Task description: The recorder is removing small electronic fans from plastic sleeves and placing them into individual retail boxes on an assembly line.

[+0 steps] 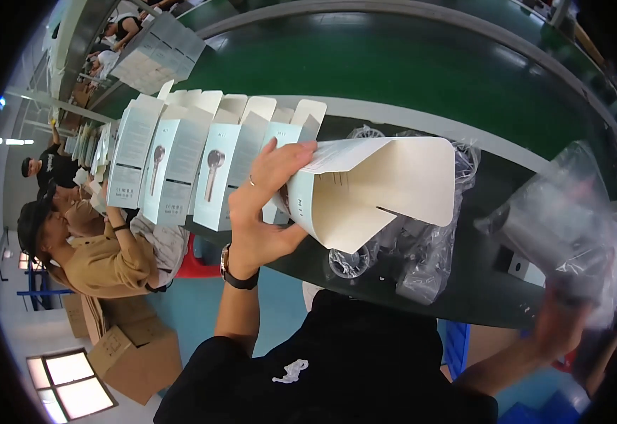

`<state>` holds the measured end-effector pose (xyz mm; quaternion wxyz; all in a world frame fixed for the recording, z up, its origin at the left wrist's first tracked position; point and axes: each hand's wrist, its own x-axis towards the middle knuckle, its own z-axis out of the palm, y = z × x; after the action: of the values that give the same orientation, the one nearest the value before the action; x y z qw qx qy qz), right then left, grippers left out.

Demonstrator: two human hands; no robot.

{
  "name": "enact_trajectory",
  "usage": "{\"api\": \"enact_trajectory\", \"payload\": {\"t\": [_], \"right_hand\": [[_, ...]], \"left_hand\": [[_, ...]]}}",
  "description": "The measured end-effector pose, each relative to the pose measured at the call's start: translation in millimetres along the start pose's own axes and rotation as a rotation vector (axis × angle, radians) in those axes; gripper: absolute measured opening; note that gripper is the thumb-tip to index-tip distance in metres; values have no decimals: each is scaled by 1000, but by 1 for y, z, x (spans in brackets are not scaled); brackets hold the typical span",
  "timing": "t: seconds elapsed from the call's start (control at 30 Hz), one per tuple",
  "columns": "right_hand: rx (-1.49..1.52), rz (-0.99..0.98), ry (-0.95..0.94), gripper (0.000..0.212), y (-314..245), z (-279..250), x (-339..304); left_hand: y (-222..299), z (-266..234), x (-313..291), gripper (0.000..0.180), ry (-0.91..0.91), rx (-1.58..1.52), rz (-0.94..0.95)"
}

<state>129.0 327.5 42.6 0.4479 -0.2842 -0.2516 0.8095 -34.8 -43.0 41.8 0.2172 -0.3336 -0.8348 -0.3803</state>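
My left hand (266, 205) is closed around a pale blue carton (393, 184), tilted so that its unfolded end, with white inner flaps, faces right. At the right, my right hand (566, 318) is smeared by motion. It grips a clear plastic bag (570, 212) with something grey inside that I cannot make out. Beneath and behind the held carton lie several plastic-wrapped parts (425, 272), some with round ends. Left of my left hand, several matching cartons (213, 169) stand upright in a row, their top flaps up.
A green conveyor belt (393, 63) runs along the far side behind a pale rail (513, 148). A small white block (524, 268) lies on the dark worktop (478, 283). Seated co-workers (103, 254) are at the left, near brown cardboard boxes (135, 353). More stacked cartons (160, 53) stand farther off.
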Motion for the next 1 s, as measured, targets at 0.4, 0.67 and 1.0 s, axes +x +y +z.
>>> {"api": "enact_trajectory", "payload": {"t": [0.4, 0.67, 1.0], "right_hand": [[-889, -44, -1029, 73, 46, 70, -59], [-782, 311, -964, 66, 62, 90, -59], [-909, 141, -1177, 56, 62, 114, -57]], "left_hand": [[45, 26, 0, 68, -140, 192, 96], [65, 39, -4, 68, -252, -273, -142], [75, 29, -6, 98, -343, -663, -455]]}}
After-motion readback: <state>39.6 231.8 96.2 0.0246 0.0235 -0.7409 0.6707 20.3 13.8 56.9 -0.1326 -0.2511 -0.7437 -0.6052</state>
